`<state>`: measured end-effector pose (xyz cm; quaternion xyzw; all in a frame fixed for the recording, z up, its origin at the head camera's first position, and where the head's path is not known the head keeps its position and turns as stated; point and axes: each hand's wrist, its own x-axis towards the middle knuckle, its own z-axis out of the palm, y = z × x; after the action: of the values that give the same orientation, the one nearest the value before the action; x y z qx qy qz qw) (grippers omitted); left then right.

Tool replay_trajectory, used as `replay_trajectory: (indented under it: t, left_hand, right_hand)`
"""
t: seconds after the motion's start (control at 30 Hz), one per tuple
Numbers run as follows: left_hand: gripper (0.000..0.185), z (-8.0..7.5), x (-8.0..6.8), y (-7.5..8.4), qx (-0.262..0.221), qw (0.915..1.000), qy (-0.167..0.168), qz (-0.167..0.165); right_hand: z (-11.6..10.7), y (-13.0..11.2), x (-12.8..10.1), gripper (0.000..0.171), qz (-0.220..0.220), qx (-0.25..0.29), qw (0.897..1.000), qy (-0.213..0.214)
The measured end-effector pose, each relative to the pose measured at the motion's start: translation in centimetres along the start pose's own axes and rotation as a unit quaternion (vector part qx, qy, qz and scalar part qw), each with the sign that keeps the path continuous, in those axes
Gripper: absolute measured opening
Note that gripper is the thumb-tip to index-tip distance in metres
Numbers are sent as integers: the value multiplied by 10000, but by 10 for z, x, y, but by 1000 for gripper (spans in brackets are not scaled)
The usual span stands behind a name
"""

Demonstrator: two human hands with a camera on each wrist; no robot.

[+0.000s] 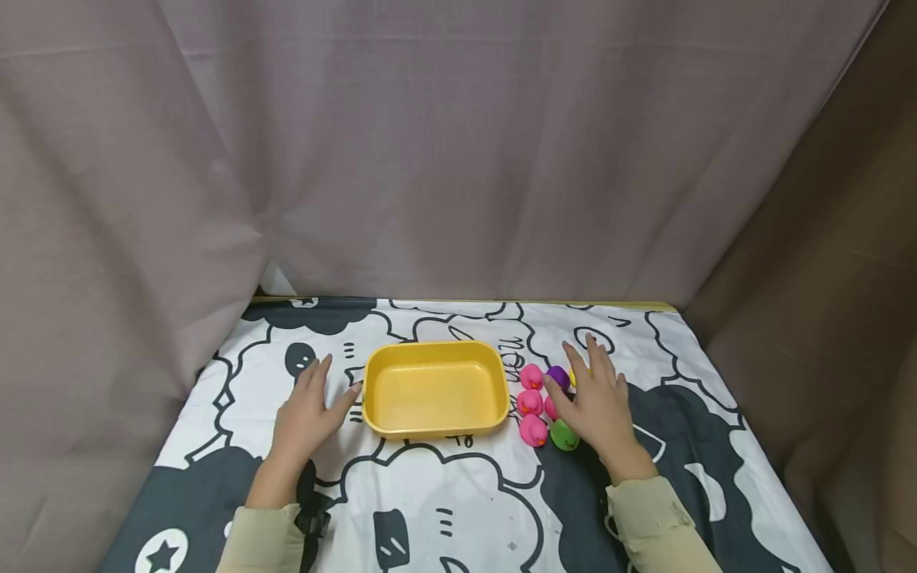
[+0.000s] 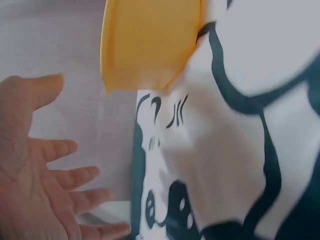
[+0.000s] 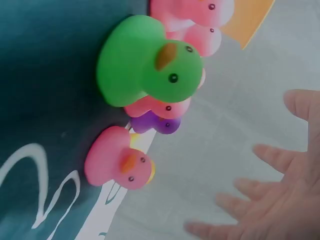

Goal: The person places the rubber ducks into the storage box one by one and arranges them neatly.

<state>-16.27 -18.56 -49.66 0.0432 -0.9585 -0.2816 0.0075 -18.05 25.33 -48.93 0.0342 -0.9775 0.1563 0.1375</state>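
A yellow rectangular tray [image 1: 435, 430] sits on the patterned cloth between the two hands. My left hand [image 1: 304, 422] hovers beside its left end, fingers spread, holding nothing; the left wrist view shows the palm and the tray's corner [image 2: 145, 75]. To the tray's right stands a group of small rubber ducks: several pink ones [image 1: 533, 430], a green duck [image 1: 564, 435], a purple duck [image 1: 558, 376] and a yellow one partly hidden by fingers. Over the group's right side, my right hand [image 1: 593, 406] is spread and holds nothing. The right wrist view shows the green duck [image 3: 145, 65] closest and a pink duck [image 3: 115, 157] below it.
A white cloth with dark cartoon figures [image 1: 458, 509] covers the table. Grey curtain [image 1: 458, 159] hangs behind the table's far edge and along the left, with a browner curtain [image 1: 824, 318] at the right.
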Motion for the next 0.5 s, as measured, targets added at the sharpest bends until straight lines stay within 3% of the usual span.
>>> replay_trajectory:
  t: [0.1,0.2,0.27,0.37,0.43,0.5]
  left_hand:
    - [83,5,11,1,-956,9953,-32,-178]
    - [80,12,24,3,-1995,9789,-143,-420]
    - [78,17,32,3,-2734,9599,-243,-567]
    - [74,26,40,3,-3743,9224,-505,-807]
    - [70,33,44,2,-4195,9001,-687,-954]
    - [68,39,46,0,-4485,8836,-871,-1024]
  right_hand:
    - [0,-3,7,69,-126,184,9995,-221]
    - [1,-6,15,63,-179,382,9974,-578]
    - [4,-9,20,60,-228,526,9950,-823]
    - [10,-11,27,57,-245,763,9893,-1221]
    - [14,-12,30,56,-202,898,9850,-1457]
    - [17,-12,32,54,-95,995,9819,-1611]
